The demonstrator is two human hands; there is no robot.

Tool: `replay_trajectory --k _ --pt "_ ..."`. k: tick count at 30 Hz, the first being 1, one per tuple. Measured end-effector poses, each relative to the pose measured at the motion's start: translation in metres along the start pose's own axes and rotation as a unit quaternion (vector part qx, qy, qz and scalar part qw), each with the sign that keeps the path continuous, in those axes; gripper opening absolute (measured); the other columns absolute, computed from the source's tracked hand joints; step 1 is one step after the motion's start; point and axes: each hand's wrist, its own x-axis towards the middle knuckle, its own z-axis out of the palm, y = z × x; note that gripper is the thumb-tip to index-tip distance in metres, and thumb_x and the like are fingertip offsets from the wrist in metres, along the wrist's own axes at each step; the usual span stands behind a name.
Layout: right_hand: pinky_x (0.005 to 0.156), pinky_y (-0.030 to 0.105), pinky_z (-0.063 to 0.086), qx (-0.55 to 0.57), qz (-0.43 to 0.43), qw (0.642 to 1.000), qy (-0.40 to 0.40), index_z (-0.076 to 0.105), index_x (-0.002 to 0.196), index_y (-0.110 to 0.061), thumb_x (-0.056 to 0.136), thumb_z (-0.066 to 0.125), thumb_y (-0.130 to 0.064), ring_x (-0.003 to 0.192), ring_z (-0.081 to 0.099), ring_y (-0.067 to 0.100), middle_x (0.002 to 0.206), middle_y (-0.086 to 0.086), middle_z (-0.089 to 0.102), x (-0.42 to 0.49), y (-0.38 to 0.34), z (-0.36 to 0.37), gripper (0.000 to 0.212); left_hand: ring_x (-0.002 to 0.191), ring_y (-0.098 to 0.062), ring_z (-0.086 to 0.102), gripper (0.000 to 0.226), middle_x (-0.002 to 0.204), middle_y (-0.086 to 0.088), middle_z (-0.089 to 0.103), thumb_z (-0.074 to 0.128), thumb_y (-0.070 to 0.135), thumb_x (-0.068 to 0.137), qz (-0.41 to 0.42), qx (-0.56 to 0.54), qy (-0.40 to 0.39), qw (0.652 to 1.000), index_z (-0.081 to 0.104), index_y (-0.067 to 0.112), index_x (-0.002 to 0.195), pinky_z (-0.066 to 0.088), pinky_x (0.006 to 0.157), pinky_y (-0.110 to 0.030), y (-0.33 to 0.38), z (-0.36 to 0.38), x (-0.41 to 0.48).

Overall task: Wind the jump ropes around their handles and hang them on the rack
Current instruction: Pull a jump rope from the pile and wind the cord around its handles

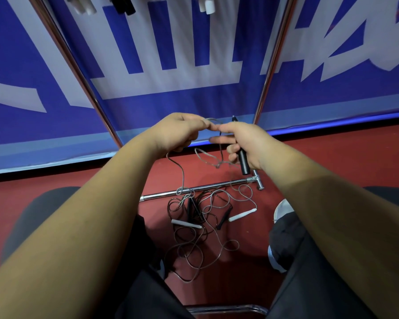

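Observation:
My right hand [244, 141] grips a black jump-rope handle [243, 162], held upright in front of me. My left hand [182, 131] pinches the thin grey cord [182, 173] of that rope close to the handle's top; the cord loops between both hands and trails down to the floor. On the red floor below lies a tangle of ropes [200, 224] with two white handles [186, 224] [241, 215] and black handles among them. The chrome rack's uprights [78, 70] [273, 63] rise on both sides, and wound ropes with white and black handles [124, 5] hang at the top.
The rack's chrome base bar [200, 188] lies across the floor just behind the rope pile. A blue banner with white lettering [171, 54] stands behind the rack. My knees in dark trousers [309, 261] flank the pile, and a chrome chair edge [226, 309] shows at the bottom.

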Motion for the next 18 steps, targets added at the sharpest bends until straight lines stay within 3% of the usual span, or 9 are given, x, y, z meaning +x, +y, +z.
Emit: replay_trajectory --k 3,6,9,12,13,14,16,18 --pt "0.041 0.020 0.034 0.072 -0.040 0.997 -0.001 0.068 0.125 -0.017 0.108 0.059 -0.037 0.045 0.024 0.006 0.115 0.000 0.081 -0.002 -0.007 -0.002 0.028 0.052 -0.016 0.030 0.023 0.062 0.003 0.040 0.060 0.032 0.102 -0.011 0.031 -0.027 0.999 0.081 0.026 0.109 0.025 0.048 -0.024 -0.004 -0.003 0.001" --pt "0.043 0.022 0.036 0.095 -0.095 0.989 0.059 0.066 0.112 -0.015 0.106 0.066 -0.029 0.047 0.027 0.009 0.107 0.001 0.082 -0.001 -0.012 -0.007 0.016 0.048 -0.013 0.045 0.024 0.066 -0.003 0.054 0.067 0.036 0.102 -0.020 0.079 -0.061 0.995 0.077 0.015 0.107 0.039 0.045 -0.022 -0.013 -0.001 0.002" --pt "0.042 0.022 0.037 0.141 -0.121 0.978 0.098 0.066 0.114 -0.014 0.104 0.067 -0.025 0.050 0.026 0.010 0.102 0.001 0.083 0.003 -0.014 -0.013 0.015 0.064 -0.017 0.066 0.027 0.073 -0.004 0.075 0.070 0.036 0.099 -0.070 0.251 -0.066 0.963 0.075 0.010 0.099 0.056 0.067 -0.029 -0.030 -0.004 0.009" --pt "0.044 0.024 0.039 0.149 -0.146 0.969 0.130 0.064 0.117 -0.013 0.105 0.066 -0.025 0.047 0.028 0.010 0.103 0.000 0.083 0.005 -0.015 -0.017 0.017 0.097 -0.019 0.072 0.018 0.096 0.007 0.080 0.067 0.026 0.098 -0.123 0.427 -0.097 0.891 0.078 0.015 0.107 0.052 0.088 -0.032 -0.042 -0.010 0.008" --pt "0.045 0.024 0.040 0.144 -0.146 0.970 0.133 0.064 0.117 -0.013 0.105 0.065 -0.025 0.046 0.028 0.010 0.104 -0.001 0.083 0.006 -0.015 -0.018 0.017 0.099 -0.018 0.072 0.017 0.099 0.008 0.079 0.064 0.020 0.100 -0.127 0.426 -0.104 0.890 0.076 0.014 0.111 0.052 0.087 -0.030 -0.044 -0.010 0.008" --pt "0.045 0.024 0.042 0.132 -0.137 0.973 0.130 0.065 0.119 -0.012 0.106 0.063 -0.025 0.045 0.028 0.010 0.105 -0.002 0.083 0.007 -0.014 -0.019 0.018 0.093 -0.017 0.075 0.018 0.097 0.006 0.080 0.060 0.015 0.102 -0.134 0.379 -0.101 0.910 0.075 0.013 0.112 0.054 0.083 -0.029 -0.046 -0.010 0.009" --pt "0.045 0.023 0.048 0.075 -0.089 0.986 0.115 0.067 0.125 -0.011 0.107 0.058 -0.024 0.042 0.034 0.009 0.108 0.001 0.082 0.009 -0.011 -0.018 0.023 0.080 -0.021 0.077 0.015 0.094 -0.008 0.081 0.055 0.011 0.107 -0.142 0.184 -0.064 0.970 0.069 0.006 0.110 0.060 0.073 -0.032 -0.044 -0.007 0.008" --pt "0.050 0.025 0.056 -0.026 -0.023 0.997 0.074 0.070 0.124 -0.012 0.108 0.055 -0.023 0.045 0.046 0.008 0.113 0.006 0.081 0.008 -0.004 -0.013 0.025 0.079 -0.025 0.078 0.012 0.096 -0.017 0.079 0.056 0.012 0.109 -0.110 0.014 -0.007 0.994 0.064 0.003 0.108 0.064 0.065 -0.034 -0.034 -0.005 0.008"
